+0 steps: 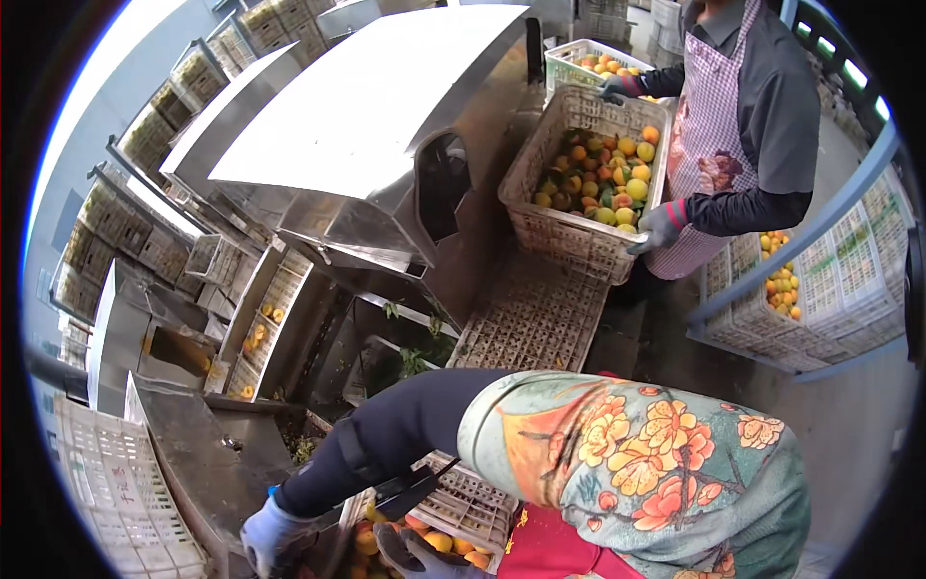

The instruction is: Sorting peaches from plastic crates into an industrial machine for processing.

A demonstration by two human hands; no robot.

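Observation:
My right hand (272,531), in a pale blue glove, hangs over the edge of a dark metal surface (207,454) at the lower left. Its fingers point down, loosely apart, with no held thing visible. That arm crosses the picture in a floral sleeve. My left hand (429,558), in a dark grey glove, is at the lower edge, fingers spread beside yellow-orange peaches (439,540). The picture's edge cuts off part of both hands. A dirty plastic crate (473,507) lies just beyond the peaches, partly behind my arm.
A co-worker (752,125) in a checked apron grips a crate (569,236) of peaches with both gloved hands. Below it lies an upturned grid crate (526,318). A metal machine (357,116) stands centre-left, beside a chute (265,338) with some peaches. Blue rails (801,261) enclose crates at right.

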